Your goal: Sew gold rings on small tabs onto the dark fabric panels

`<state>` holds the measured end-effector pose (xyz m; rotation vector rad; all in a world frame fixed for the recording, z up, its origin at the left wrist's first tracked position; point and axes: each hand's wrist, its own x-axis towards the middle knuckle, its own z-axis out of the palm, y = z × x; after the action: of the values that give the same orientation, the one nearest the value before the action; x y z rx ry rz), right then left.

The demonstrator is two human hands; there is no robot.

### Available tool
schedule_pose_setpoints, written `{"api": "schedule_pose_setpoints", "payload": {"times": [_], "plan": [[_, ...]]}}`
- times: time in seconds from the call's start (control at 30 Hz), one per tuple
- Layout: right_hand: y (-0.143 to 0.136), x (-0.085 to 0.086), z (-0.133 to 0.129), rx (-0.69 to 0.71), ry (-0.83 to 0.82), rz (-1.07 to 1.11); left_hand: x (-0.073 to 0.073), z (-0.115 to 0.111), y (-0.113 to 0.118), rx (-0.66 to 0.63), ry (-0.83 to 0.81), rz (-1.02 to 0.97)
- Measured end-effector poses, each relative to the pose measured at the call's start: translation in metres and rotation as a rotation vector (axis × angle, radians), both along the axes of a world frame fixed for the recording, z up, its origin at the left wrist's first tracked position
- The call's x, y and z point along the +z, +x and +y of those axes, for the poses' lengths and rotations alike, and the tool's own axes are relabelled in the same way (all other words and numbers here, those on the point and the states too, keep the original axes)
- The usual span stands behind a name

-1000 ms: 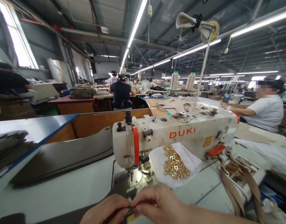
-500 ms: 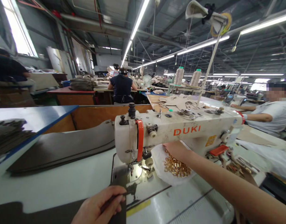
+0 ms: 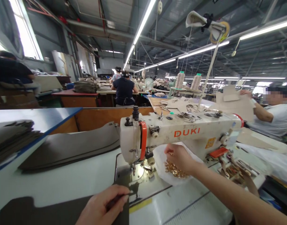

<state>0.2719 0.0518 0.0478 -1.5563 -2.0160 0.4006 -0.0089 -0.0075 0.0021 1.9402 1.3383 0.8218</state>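
My left hand (image 3: 104,204) is low in the middle, thumb and forefinger pinched together at the right edge of a dark, flat piece of material (image 3: 56,211). That piece reaches up to the metal plate beneath the needle of a white sewing machine (image 3: 162,131). My right hand (image 3: 181,159) reaches under the machine's arm, over a heap of gold metal fittings (image 3: 175,172) lying on a white plastic bag (image 3: 160,170). Its fingertips are closed, with a bit of gold showing beside them; the fitting's exact shape is hidden.
Behind the needle side lies a stack of dark cut panels (image 3: 70,147), with another pile (image 3: 14,134) on the blue-edged table at left. Thread cones (image 3: 180,80) stand behind the machine. A co-worker (image 3: 277,109) at right holds up beige pieces (image 3: 234,103).
My right hand has lifted out slightly from the fittings, its fingers now in sight. My left hand keeps its pinch. The co-worker at right has raised beige pieces. The view has shifted a little.
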Motion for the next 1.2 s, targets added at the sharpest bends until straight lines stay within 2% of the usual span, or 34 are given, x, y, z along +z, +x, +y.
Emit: {"api": "schedule_pose_setpoints", "payload": {"times": [0.1, 0.2, 0.33, 0.53, 0.83, 1.03, 1.2], "plan": [[-0.025, -0.007, -0.035, 0.105, -0.042, 0.122, 0.009, -0.009, 0.008, -0.004, 0.093, 0.019], [-0.058, -0.021, -0.059, 0.189, -0.192, 0.422, 0.015, -0.017, 0.014, -0.011, 0.147, 0.021], [-0.091, -0.037, -0.065, 0.206, -0.385, 0.775, 0.015, -0.024, 0.013, 0.047, 0.192, 0.026], [-0.101, -0.042, -0.065, 0.235, -0.447, 0.992, 0.010, -0.020, 0.011, 0.142, 0.138, -0.062], [-0.106, -0.049, -0.067, 0.170, -0.335, 0.990, 0.013, -0.021, 0.013, 0.184, 0.102, -0.119], [-0.107, -0.052, -0.069, 0.173, -0.221, 0.819, 0.010, -0.022, 0.016, 0.109, 0.099, -0.115], [-0.111, -0.048, -0.076, 0.200, -0.109, 0.571, 0.012, -0.021, 0.016, 0.049, 0.027, -0.116]]}}
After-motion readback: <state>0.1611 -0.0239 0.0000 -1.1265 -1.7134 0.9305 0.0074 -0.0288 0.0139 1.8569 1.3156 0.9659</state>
